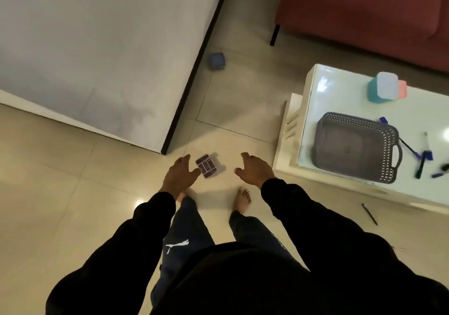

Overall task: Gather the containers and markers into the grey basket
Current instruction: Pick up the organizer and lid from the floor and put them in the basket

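Nothing is in the grey basket (357, 145) yet, as far as I can see; it sits empty on the white tabletop (340, 81). Both hands hang out over the floor, left hand (181, 175) and right hand (255, 168), grips released, fingers spread, holding nothing. Between them, down on the tile floor (73, 181), lies a small clear container with dark purple contents (208, 166), just beside the left fingertips in the view but not grasped; probably the next pickup. A blue-lidded container (216, 60) sits further off on the floor, against the dark edge of the big grey panel (97, 47). On the tabletop: a teal and white container (384, 87) with something pink behind it, and several markers (422, 161) scattered just right of the basket. One more pen (369, 213) lies on the floor below the tabletop. So everything is left to gather. Bare feet stand close to the purple container; a red sofa (364, 5) is behind the tabletop, nothing blocks the reach.
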